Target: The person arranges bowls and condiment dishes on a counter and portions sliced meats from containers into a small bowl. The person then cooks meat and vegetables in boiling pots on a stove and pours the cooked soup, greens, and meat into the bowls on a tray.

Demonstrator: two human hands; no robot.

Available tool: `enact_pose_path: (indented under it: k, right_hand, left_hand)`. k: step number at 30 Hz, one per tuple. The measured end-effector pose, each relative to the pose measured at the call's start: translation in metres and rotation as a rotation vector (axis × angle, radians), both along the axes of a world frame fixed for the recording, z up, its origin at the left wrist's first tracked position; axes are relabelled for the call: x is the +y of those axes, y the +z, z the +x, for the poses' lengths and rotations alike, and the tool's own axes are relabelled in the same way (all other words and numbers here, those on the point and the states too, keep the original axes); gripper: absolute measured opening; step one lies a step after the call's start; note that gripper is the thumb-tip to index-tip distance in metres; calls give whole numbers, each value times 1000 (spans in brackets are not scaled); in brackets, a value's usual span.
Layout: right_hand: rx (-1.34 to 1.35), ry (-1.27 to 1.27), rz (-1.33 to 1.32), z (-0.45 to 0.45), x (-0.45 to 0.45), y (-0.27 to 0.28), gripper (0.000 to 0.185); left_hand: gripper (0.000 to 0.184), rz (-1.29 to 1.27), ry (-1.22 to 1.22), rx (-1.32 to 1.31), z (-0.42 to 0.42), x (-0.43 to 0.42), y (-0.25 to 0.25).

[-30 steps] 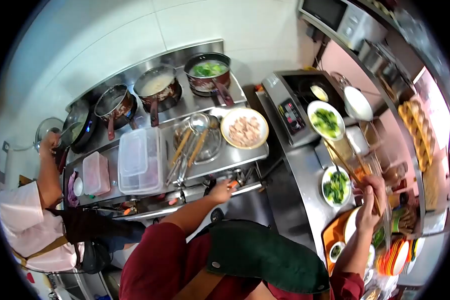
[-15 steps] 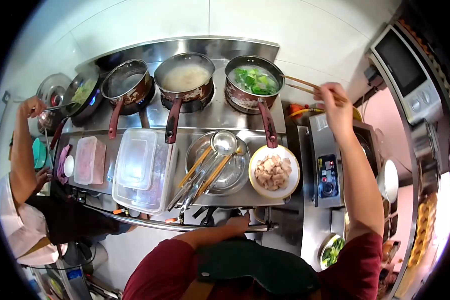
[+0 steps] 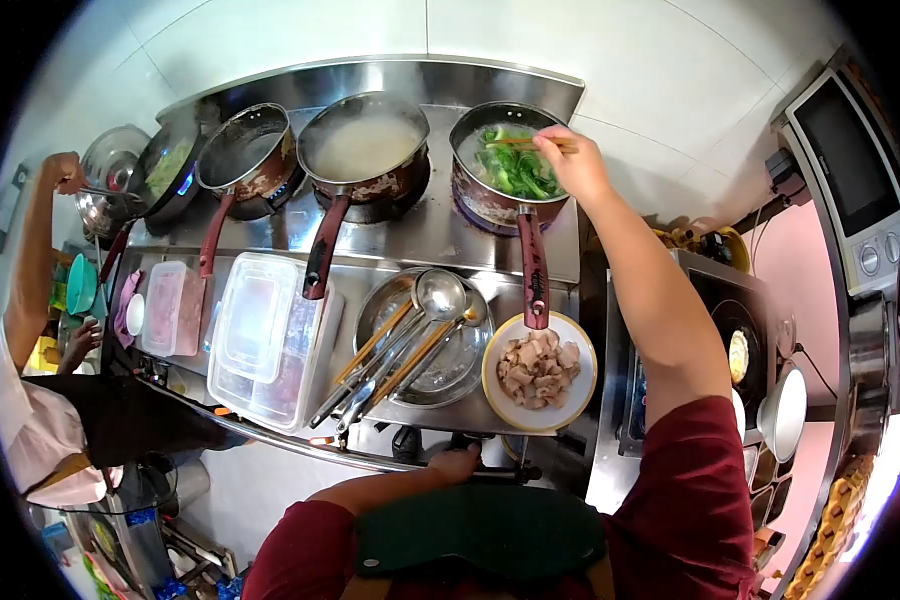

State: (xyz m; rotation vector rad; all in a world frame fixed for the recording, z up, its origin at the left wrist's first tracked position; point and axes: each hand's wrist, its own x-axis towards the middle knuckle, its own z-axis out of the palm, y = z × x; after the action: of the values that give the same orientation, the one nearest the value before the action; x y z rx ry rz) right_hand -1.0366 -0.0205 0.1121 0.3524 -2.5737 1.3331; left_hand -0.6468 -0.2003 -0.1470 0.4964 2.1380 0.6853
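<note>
My right hand [image 3: 573, 160] is closed around a pair of wooden chopsticks [image 3: 520, 145], held over the rightmost saucepan [image 3: 493, 203] with their tips in the leafy greens [image 3: 518, 178]. Cloudy liquid surrounds the greens. Low at the front edge of the stove, my left hand [image 3: 454, 464] is closed over the metal rail [image 3: 290, 447], its fingertips mostly hidden. Between my hands stands a yellow-rimmed white bowl [image 3: 540, 420] of sliced pale meat [image 3: 538, 368], under the end of the saucepan's handle [image 3: 533, 265].
Two more saucepans, one with steaming milky liquid [image 3: 365, 148] and one darker [image 3: 245, 150], sit on the burners. Ladles [image 3: 438, 294] rest in a steel bowl [image 3: 450, 385] beside a lidded plastic box [image 3: 265, 340]. At left, a co-worker's hand [image 3: 65, 172] holds a utensil by a wok [image 3: 165, 165].
My right hand has moved left and inward, bringing the chopsticks into the greens, which are lifted and bunched. My left hand has shifted slightly left along the rail. The view has shifted too.
</note>
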Motion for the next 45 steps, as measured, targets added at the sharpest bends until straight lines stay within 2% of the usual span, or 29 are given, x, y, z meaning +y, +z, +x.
enact_pose_path:
  k: [1, 2, 3, 5, 6, 8, 9, 11, 12, 13, 15, 17, 18, 21, 22, 23, 24, 25, 26, 28, 29, 31, 32, 33, 35, 36, 41, 43, 45]
  right_hand:
    - [132, 30, 119, -10, 1, -1, 16]
    - [100, 19, 235, -20, 8, -13, 15]
    - [97, 21, 229, -28, 12, -16, 15]
    - [8, -73, 293, -37, 12, -18, 17]
    - [-73, -59, 349, -38, 9, -6, 23]
    - [-350, -30, 91, -33, 4, 14, 30]
    - [-346, 12, 36, -34, 6, 22, 32]
    - [-288, -13, -65, -28, 3, 41, 28]
    - [-355, 90, -88, -20, -5, 45, 26]
    - [-424, 186, -109, -15, -10, 45, 25]
    - [-345, 252, 12, -17, -21, 15, 21]
    - [-20, 168, 188, -20, -32, 0, 15]
    - [50, 158, 213, -20, -34, 2, 15]
    - [206, 29, 426, -40, -8, -5, 17]
    - [139, -11, 534, -42, 0, -3, 19]
    - [147, 4, 499, -42, 6, -3, 21]
    - [-22, -1, 461, -42, 4, 5, 24]
    - [-189, 0, 413, -41, 0, 13, 26]
    - [-191, -12, 411, -39, -4, 19, 26]
    - [-380, -34, 1, -34, -10, 34, 32]
    - [-378, -43, 0, -31, -12, 42, 32]
    - [-297, 57, -271, -20, -15, 52, 35]
    - [-354, 154, -248, -14, -17, 51, 33]
    - [-329, 186, -26, -12, -16, 36, 31]
    - [-239, 156, 120, -11, -12, 10, 28]
    - [-102, 132, 217, -12, -12, 9, 26]
    - [86, -56, 194, -19, 5, 2, 25]
    - [27, -52, 541, -28, 19, -1, 26]
    - [65, -35, 589, -34, 23, 0, 30]
  left_hand:
    - [27, -22, 6, 2, -2, 0, 5]
    - [27, -45, 13, 3, -3, -2, 9]
    - [27, -50, 15, 0, 0, -3, 2]
    - [27, 129, 54, 47, 8, -7, -19]
    - [27, 121, 75, 48, 8, -7, -19]
    - [26, 91, -37, 103, 7, -6, -17]
    - [26, 74, -6, 102, 4, -5, -10]
    - [35, 81, 459, -471, -9, -1, 27]
    - [35, -12, 291, -339, -27, -4, 78]
    - [35, -11, 306, -342, -23, -4, 66]
    - [32, -6, 91, -178, -10, -3, 30]
    - [28, -22, 35, -127, -9, -4, 31]
    - [26, -36, -23, -73, -8, -4, 32]
    - [26, 38, -21, -66, 5, -4, -16]
    - [25, 23, -25, -105, -3, -3, 1]
    - [25, 35, -60, -103, 1, -1, -12]
    - [26, 61, -36, -52, 8, -1, -35]
    - [26, 83, -4, -2, 4, -1, -30]
    - [28, 44, -25, -29, 2, -4, -22]
    - [28, 16, -38, -66, -7, -5, 5]
    - [28, -9, -39, -106, -11, -5, 13]
    - [28, -30, -46, -123, -14, -4, 27]
    - [28, -52, -43, -136, -16, -3, 31]
    - [28, -47, -48, -135, -18, -1, 34]
    - [27, -91, -82, -132, -17, -1, 38]
    - [27, -91, -89, -131, -17, -1, 36]
    - [27, -71, -128, -67, -17, -3, 33]
    - [26, -85, -119, -58, -16, -2, 32]
    - [26, -98, -105, -46, -15, -2, 31]
